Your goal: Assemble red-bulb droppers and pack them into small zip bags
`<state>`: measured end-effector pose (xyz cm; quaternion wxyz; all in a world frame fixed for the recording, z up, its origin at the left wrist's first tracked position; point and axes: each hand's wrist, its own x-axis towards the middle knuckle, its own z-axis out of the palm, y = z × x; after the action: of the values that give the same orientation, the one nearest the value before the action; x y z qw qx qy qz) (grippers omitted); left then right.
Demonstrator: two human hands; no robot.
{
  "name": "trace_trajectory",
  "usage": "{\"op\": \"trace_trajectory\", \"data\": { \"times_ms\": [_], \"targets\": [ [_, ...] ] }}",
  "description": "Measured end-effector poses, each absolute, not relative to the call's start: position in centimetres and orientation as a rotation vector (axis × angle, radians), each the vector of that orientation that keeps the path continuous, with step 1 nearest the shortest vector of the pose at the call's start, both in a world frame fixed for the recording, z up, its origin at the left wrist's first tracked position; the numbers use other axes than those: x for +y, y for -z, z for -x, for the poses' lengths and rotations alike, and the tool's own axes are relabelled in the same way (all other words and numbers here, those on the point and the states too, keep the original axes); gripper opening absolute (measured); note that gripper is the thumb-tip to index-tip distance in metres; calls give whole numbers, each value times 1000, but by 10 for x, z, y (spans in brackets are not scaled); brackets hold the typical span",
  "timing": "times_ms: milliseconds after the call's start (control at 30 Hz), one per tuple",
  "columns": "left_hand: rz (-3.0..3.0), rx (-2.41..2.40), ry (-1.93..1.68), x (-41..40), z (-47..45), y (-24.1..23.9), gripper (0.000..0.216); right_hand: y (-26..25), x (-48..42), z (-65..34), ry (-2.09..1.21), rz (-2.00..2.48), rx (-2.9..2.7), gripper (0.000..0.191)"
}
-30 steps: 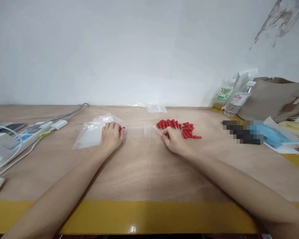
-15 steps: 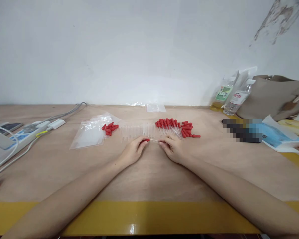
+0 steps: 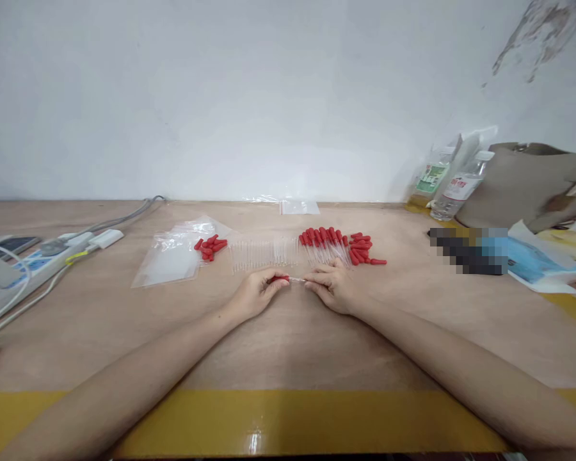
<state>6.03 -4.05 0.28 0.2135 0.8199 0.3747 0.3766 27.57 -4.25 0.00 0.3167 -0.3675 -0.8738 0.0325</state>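
My left hand [image 3: 258,294] pinches a red rubber bulb [image 3: 281,278] between thumb and fingers. Closed on a clear glass dropper tube [image 3: 297,279] is my right hand [image 3: 331,287], and the tube's end meets the mouth of the bulb. Behind my hands lies a row of bare dropper tubes [image 3: 262,253]. To its right, several tubes topped with red bulbs [image 3: 322,237] lie side by side. Loose red bulbs form one pile [image 3: 361,248] at the right and another pile [image 3: 211,247] at the left.
Clear plastic bags [image 3: 168,256] lie left of the tubes, and a small bag [image 3: 299,207] rests by the wall. A power strip [image 3: 33,269] with cables occupies the far left. At the right stand bottles [image 3: 461,189], a grey-brown bag [image 3: 523,182] and a blue packet [image 3: 540,259].
Both hands have come slightly nearer to me with the bulb and tube. Less of the tube shows between my hands. The piles and rows stay as they were.
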Motion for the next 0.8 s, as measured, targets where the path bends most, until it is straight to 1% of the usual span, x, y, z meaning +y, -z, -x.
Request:
{"op": "trace_trajectory", "data": {
  "times_ms": [167, 333, 567, 800],
  "targets": [
    [-2411, 952, -902, -43, -60, -5, 15, -5, -41, -282, 137, 857, -2430, 24],
    [-2510, 961, -848, -44, -60, -6, 17, -6, -45, -279, 313, 880, -2453, 26],
    [-2599, 950, -868, -44, -60, -4, 19, 0, -46, -270, 271, 876, -2478, 28],
    [-2610, 905, -884, -44, -60, -3, 17, -1, -46, -263, 219, 920, -2498, 28]
  ]
}}
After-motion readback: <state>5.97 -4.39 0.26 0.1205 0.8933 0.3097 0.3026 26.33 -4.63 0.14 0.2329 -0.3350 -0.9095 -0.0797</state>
